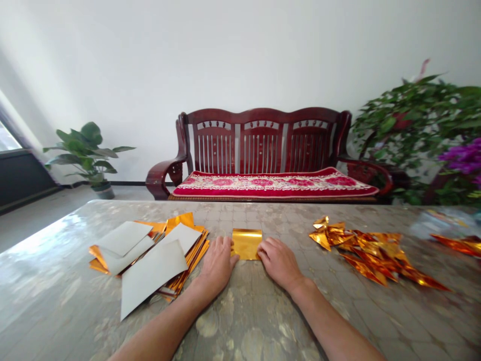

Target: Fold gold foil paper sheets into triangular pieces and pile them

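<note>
A small gold foil sheet (247, 245) lies on the patterned tabletop (244, 311), its far edge looking curled or folded over. My left hand (220, 260) is at its left edge, with the fingers pressed together on the foil. At the right edge, my right hand (278, 258) has its fingers curled in and closed on the foil. To the left lies a loose pile of sheets (154, 271), some white side up, others showing gold. Several folded gold foil pieces (376, 250) are heaped on the right.
Another foil piece (460, 244) and a clear plastic bag (443, 223) are at the table's right. Behind the table stand a wooden bench (263, 118) with a red cushion, a potted plant (84, 155) at left and leafy plants (409, 120) at right.
</note>
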Action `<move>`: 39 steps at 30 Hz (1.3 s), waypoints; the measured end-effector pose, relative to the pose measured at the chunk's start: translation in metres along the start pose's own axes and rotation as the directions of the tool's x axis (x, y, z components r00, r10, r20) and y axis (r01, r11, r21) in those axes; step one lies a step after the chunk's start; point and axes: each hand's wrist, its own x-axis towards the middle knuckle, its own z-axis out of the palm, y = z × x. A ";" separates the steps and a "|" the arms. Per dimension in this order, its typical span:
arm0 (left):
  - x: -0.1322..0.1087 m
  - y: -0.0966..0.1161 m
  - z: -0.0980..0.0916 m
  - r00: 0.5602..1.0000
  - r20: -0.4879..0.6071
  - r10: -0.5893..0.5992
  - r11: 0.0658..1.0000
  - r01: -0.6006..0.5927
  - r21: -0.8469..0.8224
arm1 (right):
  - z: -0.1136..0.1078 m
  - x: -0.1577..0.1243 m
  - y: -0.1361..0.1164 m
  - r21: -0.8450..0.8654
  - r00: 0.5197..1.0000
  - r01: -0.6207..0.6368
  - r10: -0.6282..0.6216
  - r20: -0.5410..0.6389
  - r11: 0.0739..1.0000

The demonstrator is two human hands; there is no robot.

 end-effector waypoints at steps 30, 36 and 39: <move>-0.007 0.016 -0.003 0.953 0.138 0.269 0.923 -0.296 0.247 | -0.001 0.004 0.003 -0.066 0.980 -0.195 0.193 -0.048 0.978; -0.001 0.010 -0.006 0.952 0.082 0.296 0.901 -0.306 0.307 | -0.005 0.001 0.000 -0.015 0.996 -0.086 0.086 -0.032 0.996; 0.001 0.005 -0.004 0.950 0.072 0.303 0.905 -0.310 0.292 | -0.006 0.001 0.002 -0.011 1.000 -0.012 0.011 -0.024 1.000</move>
